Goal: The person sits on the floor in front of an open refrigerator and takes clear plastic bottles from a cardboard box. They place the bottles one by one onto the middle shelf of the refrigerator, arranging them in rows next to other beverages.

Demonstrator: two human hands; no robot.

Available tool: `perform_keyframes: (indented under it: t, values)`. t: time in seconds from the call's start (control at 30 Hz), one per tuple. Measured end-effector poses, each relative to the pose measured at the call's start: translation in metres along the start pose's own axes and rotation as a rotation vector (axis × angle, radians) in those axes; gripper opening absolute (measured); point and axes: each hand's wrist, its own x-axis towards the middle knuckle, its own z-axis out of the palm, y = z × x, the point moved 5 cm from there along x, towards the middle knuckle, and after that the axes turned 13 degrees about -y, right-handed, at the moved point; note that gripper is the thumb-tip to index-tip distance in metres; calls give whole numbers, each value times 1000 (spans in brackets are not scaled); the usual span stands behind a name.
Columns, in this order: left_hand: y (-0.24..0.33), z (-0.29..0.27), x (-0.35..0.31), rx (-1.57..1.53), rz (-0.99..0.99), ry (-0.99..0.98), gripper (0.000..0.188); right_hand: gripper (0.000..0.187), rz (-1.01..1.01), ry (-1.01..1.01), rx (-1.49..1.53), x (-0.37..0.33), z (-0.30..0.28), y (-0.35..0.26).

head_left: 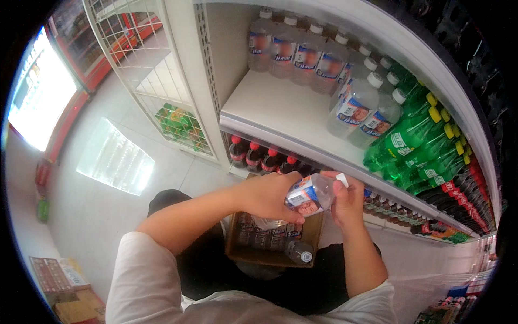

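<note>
White-capped and made of clear plastic, a bottle with a blue, white and orange label [305, 195] is held between the person's two hands, tilted with its cap toward the right, above an open brown cardboard box [315, 229] and in front of the shelving. The left hand [271, 195] is curled around the bottle's lower body, its fingers partly hidden. The right hand [349, 201] is closed at the neck, thumb and fingers bent around the shoulder and white cap [342, 179]. A clear plastic shape [268, 222] shows just below the left hand; whether it is held too cannot be told.

Inside the box stand similar bottles [261, 237], and one white-capped bottle [299, 252] leans in the near right corner. On the white metal shelf [264, 100], matching clear bottles stand in two groups, one at the back left [305, 56], one farther right [356, 108]. Beside the right group are green bottles with yellow caps [402, 143]. Dark bottles with red caps [253, 156] stand below the shelf's left end.
</note>
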Motion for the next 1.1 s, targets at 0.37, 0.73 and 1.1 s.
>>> perform_keyframes:
  t: [0.37, 0.73, 1.1]
  values:
    - [-28, -59, -5, -253, 562, 788, 79, 33, 81, 30, 223, 2, 7, -7]
    - [-41, -109, -26, 74, 160, 1121, 81, 25, 246, -133, 61, 6, 24, 4]
    - [-68, -171, 49, -139, 285, 803, 63, 20, 160, -365, -270, 4, 49, 13]
